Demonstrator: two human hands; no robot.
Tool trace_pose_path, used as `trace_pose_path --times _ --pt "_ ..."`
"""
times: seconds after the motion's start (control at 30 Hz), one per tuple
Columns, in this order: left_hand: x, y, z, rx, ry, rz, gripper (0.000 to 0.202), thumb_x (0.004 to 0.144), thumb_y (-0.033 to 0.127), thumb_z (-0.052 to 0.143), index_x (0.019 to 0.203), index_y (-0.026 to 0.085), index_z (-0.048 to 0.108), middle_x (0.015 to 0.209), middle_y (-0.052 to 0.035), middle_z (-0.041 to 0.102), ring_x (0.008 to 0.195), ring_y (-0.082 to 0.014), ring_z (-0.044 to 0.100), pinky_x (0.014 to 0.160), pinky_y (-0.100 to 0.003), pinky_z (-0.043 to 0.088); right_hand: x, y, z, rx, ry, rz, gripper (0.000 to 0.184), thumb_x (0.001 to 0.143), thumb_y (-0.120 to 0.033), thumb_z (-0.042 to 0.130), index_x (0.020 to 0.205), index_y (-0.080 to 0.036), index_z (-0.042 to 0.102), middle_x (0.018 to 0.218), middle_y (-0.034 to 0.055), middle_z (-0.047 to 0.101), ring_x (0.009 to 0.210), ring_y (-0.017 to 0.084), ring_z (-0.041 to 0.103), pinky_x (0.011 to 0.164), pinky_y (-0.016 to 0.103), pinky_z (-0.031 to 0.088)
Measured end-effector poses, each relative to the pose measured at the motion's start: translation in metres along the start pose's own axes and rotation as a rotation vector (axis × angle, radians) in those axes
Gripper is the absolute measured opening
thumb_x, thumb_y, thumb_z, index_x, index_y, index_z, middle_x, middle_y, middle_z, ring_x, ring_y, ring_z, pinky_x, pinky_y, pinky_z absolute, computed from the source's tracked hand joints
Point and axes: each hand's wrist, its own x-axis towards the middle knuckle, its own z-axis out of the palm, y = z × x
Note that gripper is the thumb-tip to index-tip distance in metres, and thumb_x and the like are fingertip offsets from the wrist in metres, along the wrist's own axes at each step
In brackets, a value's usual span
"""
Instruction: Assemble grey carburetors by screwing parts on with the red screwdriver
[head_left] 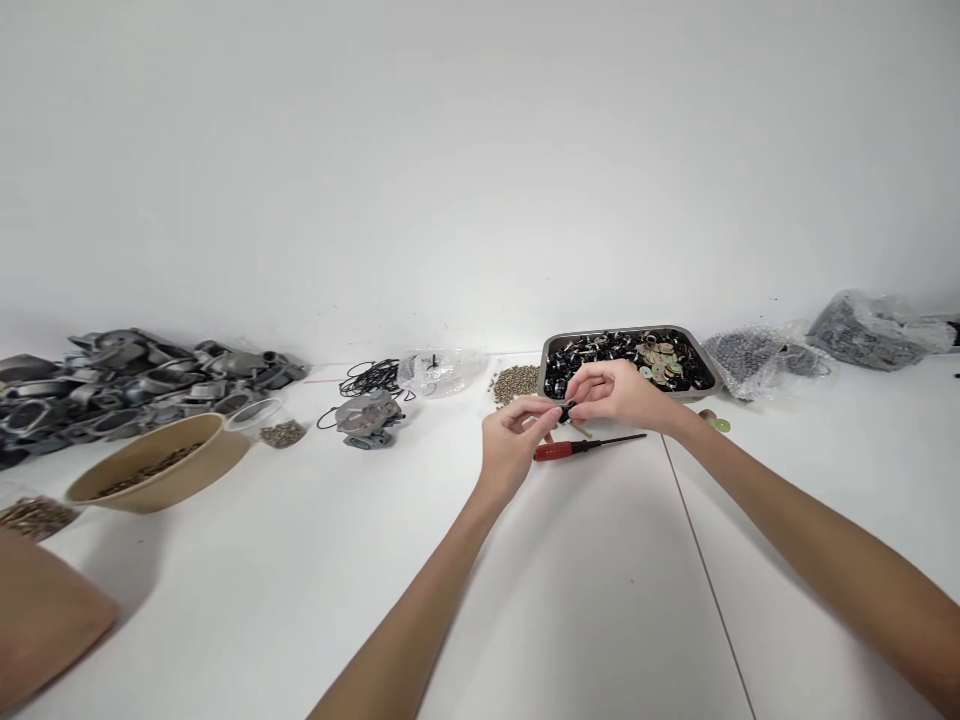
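Both hands meet over the table in front of a metal tray (709, 372) of small black parts and brass-coloured discs. A small black part (568, 411) is pinched between the fingertips of my left hand (517, 435) and my right hand (611, 392); its exact kind is too small to tell. Just below the hands lies a screwdriver (553, 452) with a red handle, its dark shaft pointing right. A small brass-coloured piece (582, 431) shows under the fingers. To the left of the tray is a pile of small brass-coloured pieces (514, 382).
Grey metal castings (135, 370) are heaped at far left, near a tan bowl (214, 440) of small parts. A grey metal assembly (369, 418) and black cords (371, 377) lie left of centre. Bags of grey parts (862, 328) stand at right. Part of a person (49, 610) shows lower left.
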Motion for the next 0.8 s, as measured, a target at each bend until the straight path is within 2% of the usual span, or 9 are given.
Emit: trace_pose_path --times 0.1,0.27,0.37,0.5,0.6,0.7,0.8 --pt "-0.002 -0.004 0.002 0.036 -0.056 0.045 0.026 0.066 0.032 0.079 0.080 0.014 0.066 0.089 -0.0058 0.065 0.075 -0.0139 0.062 0.063 -0.026 0.051 0.000 -0.001 0.007 0.090 0.088 0.014 0.023 0.065 -0.020 0.075 0.081 -0.016 0.060 0.071 -0.0003 0.065 0.068 0.013 0.066 0.070 0.026 0.054" --pt "-0.002 -0.010 0.003 0.052 -0.012 0.121 0.030 0.064 0.030 0.081 0.080 0.016 0.060 0.083 -0.0012 0.061 0.073 -0.0123 0.062 0.066 -0.026 0.052 0.002 0.000 0.020 0.169 0.213 0.088 0.028 0.065 -0.027 0.077 0.082 -0.016 0.059 0.072 0.0005 0.064 0.069 0.013 0.064 0.071 0.027 0.053" --pt "-0.001 -0.016 0.003 0.106 0.016 0.089 0.030 0.061 0.032 0.080 0.076 0.016 0.060 0.077 -0.0009 0.062 0.067 -0.0112 0.059 0.062 -0.025 0.051 0.002 0.004 0.022 0.030 0.221 0.128 0.027 0.068 -0.031 0.074 0.087 -0.016 0.060 0.081 0.0036 0.065 0.076 0.014 0.063 0.073 0.029 0.051" --pt "0.004 -0.026 0.000 0.155 0.037 0.006 0.029 0.060 0.034 0.077 0.075 0.016 0.059 0.062 0.0020 0.058 0.054 -0.0088 0.051 0.053 -0.023 0.042 -0.001 0.005 0.021 -0.254 0.258 0.038 0.030 0.078 -0.037 0.063 0.101 -0.018 0.060 0.104 0.0071 0.064 0.086 0.016 0.060 0.079 0.033 0.050" --pt "0.007 -0.028 0.000 0.113 0.046 -0.006 0.027 0.062 0.032 0.075 0.074 0.017 0.056 0.054 0.0051 0.051 0.049 -0.0071 0.043 0.050 -0.021 0.036 0.003 -0.009 0.028 -0.402 0.300 -0.027 0.030 0.082 -0.037 0.059 0.106 -0.019 0.058 0.108 0.0072 0.062 0.091 0.018 0.059 0.079 0.033 0.049" --pt "0.009 -0.025 0.001 0.065 0.062 0.034 0.023 0.064 0.025 0.073 0.073 0.017 0.053 0.057 0.0044 0.051 0.052 -0.0082 0.044 0.051 -0.022 0.036 0.022 -0.032 0.053 -0.489 0.278 -0.101 0.025 0.084 -0.029 0.055 0.107 -0.020 0.057 0.108 0.0073 0.061 0.094 0.018 0.057 0.080 0.033 0.048" --pt "0.008 -0.021 -0.001 0.025 0.074 0.062 0.016 0.072 0.023 0.067 0.081 0.017 0.054 0.073 -0.0014 0.059 0.068 -0.0126 0.054 0.060 -0.024 0.044 0.057 -0.052 0.099 -0.610 0.120 -0.244 0.030 0.086 -0.022 0.051 0.116 -0.020 0.053 0.119 0.0080 0.057 0.105 0.019 0.055 0.089 0.035 0.047"
